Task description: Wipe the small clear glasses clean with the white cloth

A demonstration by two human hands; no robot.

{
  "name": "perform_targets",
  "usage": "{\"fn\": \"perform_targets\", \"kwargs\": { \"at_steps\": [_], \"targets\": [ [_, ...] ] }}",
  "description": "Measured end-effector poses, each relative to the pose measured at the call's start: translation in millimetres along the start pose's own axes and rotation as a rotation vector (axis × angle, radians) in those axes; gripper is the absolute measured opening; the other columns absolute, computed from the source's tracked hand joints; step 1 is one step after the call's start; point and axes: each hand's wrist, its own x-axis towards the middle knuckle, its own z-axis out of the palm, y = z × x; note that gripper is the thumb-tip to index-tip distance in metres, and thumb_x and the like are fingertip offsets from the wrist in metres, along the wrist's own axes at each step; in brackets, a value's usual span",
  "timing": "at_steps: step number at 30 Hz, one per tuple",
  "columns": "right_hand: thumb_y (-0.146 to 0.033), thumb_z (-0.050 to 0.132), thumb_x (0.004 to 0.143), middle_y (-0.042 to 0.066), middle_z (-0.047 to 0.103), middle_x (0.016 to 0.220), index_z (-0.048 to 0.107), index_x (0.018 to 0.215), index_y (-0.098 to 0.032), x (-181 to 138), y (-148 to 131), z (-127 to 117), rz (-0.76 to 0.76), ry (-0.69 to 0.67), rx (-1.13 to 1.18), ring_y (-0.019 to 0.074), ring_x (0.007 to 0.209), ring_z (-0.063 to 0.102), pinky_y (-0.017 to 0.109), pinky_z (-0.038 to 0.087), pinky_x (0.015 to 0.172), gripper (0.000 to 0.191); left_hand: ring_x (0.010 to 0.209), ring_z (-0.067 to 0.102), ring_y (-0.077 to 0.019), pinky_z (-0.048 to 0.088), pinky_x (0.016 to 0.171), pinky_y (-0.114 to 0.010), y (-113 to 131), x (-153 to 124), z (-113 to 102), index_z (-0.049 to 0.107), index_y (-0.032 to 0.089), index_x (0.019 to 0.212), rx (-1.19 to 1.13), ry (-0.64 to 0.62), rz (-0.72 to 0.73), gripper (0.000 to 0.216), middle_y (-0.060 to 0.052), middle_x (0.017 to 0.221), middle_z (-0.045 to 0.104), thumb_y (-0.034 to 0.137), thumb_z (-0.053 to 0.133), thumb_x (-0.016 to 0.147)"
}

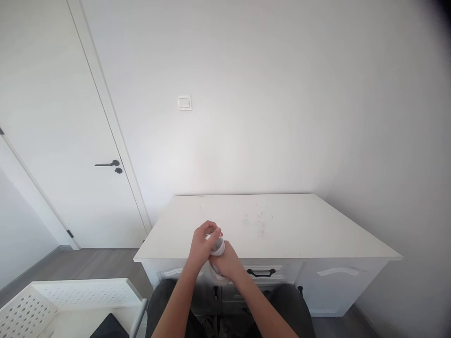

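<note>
Just over the front edge of the white cabinet top [289, 230], my two hands come together on one white container [218, 279]. It looks like a bottle, tilted, with a greyish round end [217, 246] showing between the hands; its exact kind cannot be made out. My left hand [204, 241] is closed at that upper end, thumb and fingers curled around it. Lower down, my right hand [228, 262] wraps around the container's body and hides part of it. Faint smudges or wet spots [261, 220] mark the cabinet top beyond my hands.
Below the top are drawers with a black handle [261, 272], close to my knees. At lower left stands a white perforated cart tray [88, 285] holding a dark flat object [110, 327]. A closed door [63, 141] and a light switch [184, 103] are behind.
</note>
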Motion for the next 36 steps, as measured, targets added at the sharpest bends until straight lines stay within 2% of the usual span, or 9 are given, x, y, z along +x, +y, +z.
{"fn": "perform_targets", "kwargs": {
  "at_steps": [4, 10, 17, 21, 24, 27, 30, 34, 36],
  "targets": [
    [-0.015, 0.07, 0.065, 0.002, 0.068, 0.07, 0.068, 0.08, -0.021, -3, -14, 7, -0.171, 0.194, -0.271, 0.0185, 0.066, 0.057, 0.027, 0.037, 0.057, 0.016, 0.078, 0.067, -0.0212, 0.048, 0.075, -0.032, 6, -5, 4, 0.059, 0.022, 0.082, 0.057, 0.146, 0.029, 0.017, -0.002, 0.076, 0.07, 0.038, 0.066, 0.086],
    [-0.029, 0.072, 0.062, 0.0, 0.065, 0.063, 0.064, 0.075, -0.018, -13, -17, 8, 0.221, -0.451, 0.083, 0.0169, 0.058, 0.057, 0.029, 0.044, 0.058, 0.019, 0.067, 0.061, -0.0183, 0.043, 0.061, -0.028, 16, -9, -9, 0.06, 0.021, 0.085, -0.219, -0.168, -0.061, 0.016, -0.003, 0.075, 0.07, 0.037, 0.063, 0.086],
    [-0.024, 0.073, 0.071, -0.002, 0.064, 0.067, 0.067, 0.095, -0.023, -23, -29, 7, -0.298, 0.107, -0.439, 0.0166, 0.06, 0.051, 0.026, 0.034, 0.054, 0.024, 0.089, 0.069, -0.0263, 0.044, 0.095, -0.044, 36, -27, 3, 0.059, 0.027, 0.091, 0.361, 0.244, 0.176, 0.009, -0.001, 0.085, 0.072, 0.029, 0.066, 0.086],
    [-0.053, 0.071, 0.083, 0.003, 0.069, 0.08, 0.069, 0.086, -0.022, -31, -32, -14, -0.389, 0.145, -0.098, 0.0205, 0.071, 0.06, 0.03, 0.046, 0.065, 0.031, 0.087, 0.069, -0.0232, 0.048, 0.09, -0.04, 45, -32, 1, 0.059, 0.025, 0.094, 0.262, 0.331, 0.278, 0.006, -0.002, 0.089, 0.072, 0.03, 0.062, 0.091],
    [-0.068, 0.049, 0.094, 0.008, 0.072, 0.105, 0.071, 0.097, -0.026, -34, -36, -27, -0.356, 0.324, 0.289, 0.0249, 0.09, 0.067, 0.033, 0.053, 0.073, 0.047, 0.092, 0.068, -0.0226, 0.05, 0.087, -0.037, 43, -36, 2, 0.06, 0.024, 0.099, 0.109, 0.57, 0.309, 0.011, -0.004, 0.092, 0.071, 0.034, 0.061, 0.095],
    [-0.068, 0.047, 0.094, 0.009, 0.071, 0.115, 0.068, 0.116, -0.029, -38, -38, -23, -0.257, 0.266, 0.376, 0.0259, 0.094, 0.068, 0.033, 0.054, 0.07, 0.05, 0.096, 0.067, -0.0233, 0.051, 0.091, -0.039, 36, -42, 11, 0.06, 0.022, 0.104, 0.052, 0.772, 0.416, 0.014, -0.005, 0.093, 0.07, 0.032, 0.062, 0.095],
    [-0.064, 0.058, 0.09, 0.009, 0.072, 0.101, 0.068, 0.112, -0.025, -43, -32, -8, -0.085, 0.17, 0.379, 0.0251, 0.082, 0.068, 0.032, 0.052, 0.062, 0.047, 0.091, 0.068, -0.0228, 0.053, 0.087, -0.039, 29, -48, 22, 0.059, 0.022, 0.107, 0.031, 0.596, 0.496, 0.016, -0.005, 0.093, 0.07, 0.029, 0.064, 0.093],
    [-0.045, 0.078, 0.077, 0.004, 0.064, 0.076, 0.065, 0.084, -0.02, -44, -20, 4, 0.086, 0.229, 0.475, 0.0221, 0.069, 0.062, 0.031, 0.05, 0.061, 0.029, 0.087, 0.069, -0.0229, 0.055, 0.082, -0.038, 31, -49, 26, 0.06, 0.023, 0.104, 0.021, 0.14, 0.431, 0.018, -0.006, 0.094, 0.07, 0.028, 0.067, 0.088],
    [-0.045, 0.078, 0.077, 0.001, 0.059, 0.07, 0.061, 0.078, -0.021, -45, -16, 6, 0.029, 0.319, 0.39, 0.0201, 0.065, 0.058, 0.031, 0.048, 0.061, 0.029, 0.088, 0.07, -0.0234, 0.056, 0.083, -0.038, 34, -49, 30, 0.061, 0.023, 0.1, 0.016, 0.09, 0.354, 0.015, -0.006, 0.094, 0.071, 0.029, 0.067, 0.088]
  ]
}}
